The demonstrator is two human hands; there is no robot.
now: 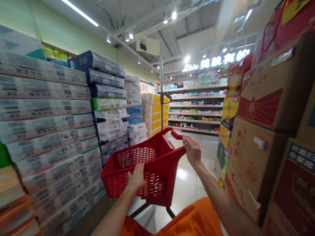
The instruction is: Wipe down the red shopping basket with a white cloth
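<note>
A red plastic shopping cart (157, 183) with perforated sides stands tilted across the view in front of me. My left hand (137, 177) is on its near side, fingers hooked at the top rim and thumb apart. At the cart's handle end, my right hand (193, 150) is closed around a small crumpled whitish cloth (185, 141). The cloth touches or nearly touches the red handle (177, 133); which one I cannot tell. A pole with a pale flag (149, 45) rises behind the cart.
Tall stacks of wrapped paper packs (61, 131) line the left side. Cardboard cartons (263, 98) are piled high close on the right. Farther back are yellow-and-white packs (154, 113) and shelves of small goods (197, 106). White tiled floor (197, 175) shows beyond the cart.
</note>
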